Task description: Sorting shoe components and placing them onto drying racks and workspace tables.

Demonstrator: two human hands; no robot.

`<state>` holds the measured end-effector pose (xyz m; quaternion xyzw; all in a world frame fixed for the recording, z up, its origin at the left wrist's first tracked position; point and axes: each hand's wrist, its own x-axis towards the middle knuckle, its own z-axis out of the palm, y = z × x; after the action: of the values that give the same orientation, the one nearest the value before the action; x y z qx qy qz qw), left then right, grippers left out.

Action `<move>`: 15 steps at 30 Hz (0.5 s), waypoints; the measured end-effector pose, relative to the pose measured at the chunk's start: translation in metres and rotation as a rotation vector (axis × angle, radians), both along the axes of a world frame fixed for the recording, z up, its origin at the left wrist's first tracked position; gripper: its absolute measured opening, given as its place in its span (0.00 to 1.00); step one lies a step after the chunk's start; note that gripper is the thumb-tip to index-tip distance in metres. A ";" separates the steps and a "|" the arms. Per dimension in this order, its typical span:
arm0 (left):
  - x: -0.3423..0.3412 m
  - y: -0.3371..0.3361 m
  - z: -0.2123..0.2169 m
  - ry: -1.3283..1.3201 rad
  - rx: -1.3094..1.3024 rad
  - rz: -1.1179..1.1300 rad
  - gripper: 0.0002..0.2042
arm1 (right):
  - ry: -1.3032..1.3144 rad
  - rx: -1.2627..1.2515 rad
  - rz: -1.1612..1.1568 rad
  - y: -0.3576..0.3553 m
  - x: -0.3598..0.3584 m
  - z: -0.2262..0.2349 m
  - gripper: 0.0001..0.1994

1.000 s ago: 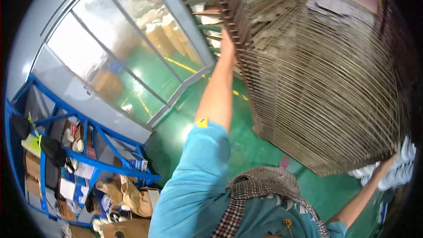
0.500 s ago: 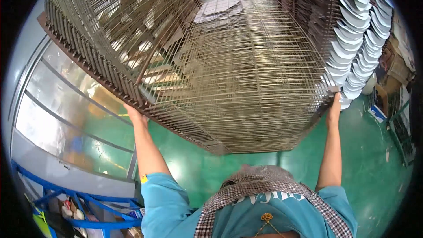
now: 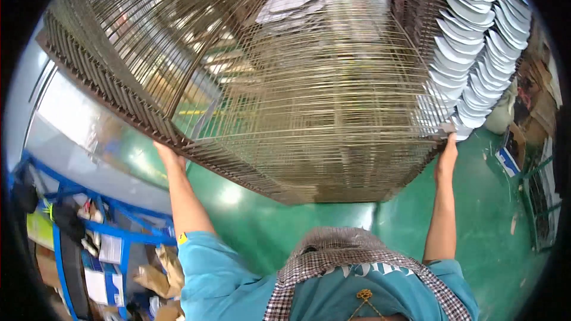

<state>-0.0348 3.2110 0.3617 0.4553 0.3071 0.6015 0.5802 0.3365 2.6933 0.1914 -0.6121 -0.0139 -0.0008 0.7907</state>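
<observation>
A tall stack of brown wire mesh racks (image 3: 309, 113) fills the upper middle of the view. My left hand (image 3: 168, 156) grips its lower left edge, arm stretched up. At the stack's right corner my right hand (image 3: 447, 150) holds on, next to the lowest white pieces. Both sleeves are teal, and a checked cloth (image 3: 357, 261) lies over my chest below the stack.
A second rack loaded with several white curved pieces (image 3: 476, 53) stands at the upper right, close to my right hand. Blue metal shelving (image 3: 77, 244) with boxes and bags is at the lower left. A glass partition (image 3: 89, 131) runs along the left. The floor (image 3: 493, 214) is green.
The view has swung from the left side of the wire stack to face it squarely. Both hands now show at its left and right edges, and the rack of white pieces has come into view.
</observation>
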 end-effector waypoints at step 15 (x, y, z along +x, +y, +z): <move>-0.116 -0.213 -0.017 -0.090 0.139 -0.019 0.20 | -0.106 0.037 0.064 -0.174 -0.055 -0.019 0.25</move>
<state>-0.1510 2.9985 0.3451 0.4699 0.2340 0.6357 0.5660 0.2818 2.5197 0.1726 -0.5957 -0.0755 -0.0081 0.7996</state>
